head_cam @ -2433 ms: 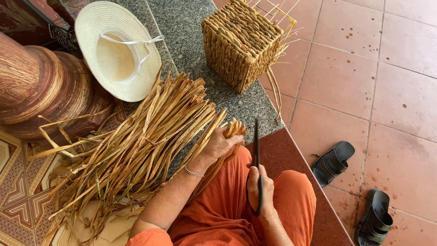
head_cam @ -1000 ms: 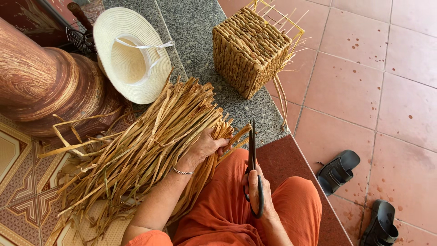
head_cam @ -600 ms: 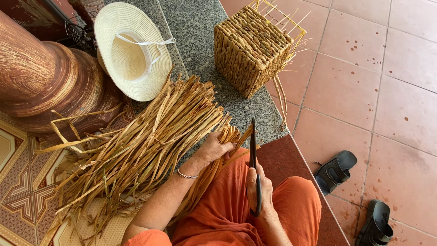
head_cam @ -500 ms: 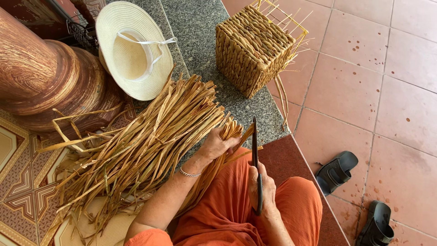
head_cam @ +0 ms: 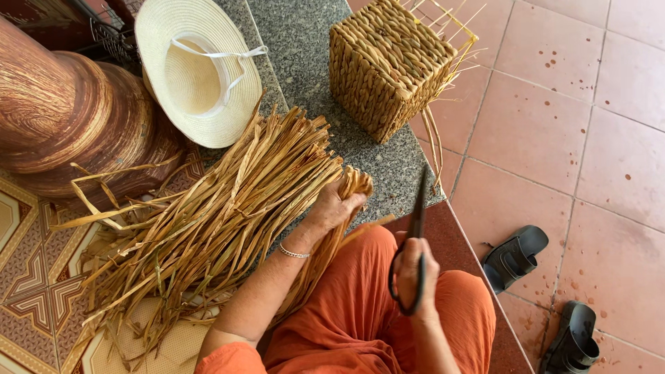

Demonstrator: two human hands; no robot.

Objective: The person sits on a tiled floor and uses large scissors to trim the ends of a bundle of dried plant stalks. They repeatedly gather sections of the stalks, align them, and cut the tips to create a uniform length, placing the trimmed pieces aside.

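My left hand (head_cam: 332, 206) grips a bunch of dried straw-coloured reed strips (head_cam: 352, 185) at its upper end, at the right edge of a large loose pile of the same reeds (head_cam: 208, 221). My right hand (head_cam: 415, 266) is closed around the handles of black scissors (head_cam: 418, 220), blades pointing up and away, resting over my orange-clad lap. A square woven reed basket (head_cam: 388, 62) with loose strands sticking out stands on the grey stone ledge (head_cam: 305, 48) ahead.
A pale straw hat (head_cam: 197, 69) lies upside down at the ledge's left. A thick brown wooden column base (head_cam: 69, 118) rises at far left on patterned tiles. Two black sandals (head_cam: 516, 255) lie on the pink tiled floor at right.
My left hand has shifted slightly along the reed bunch, taking hold near its top. The scissors stay upright in my right hand. The view has drifted a little.
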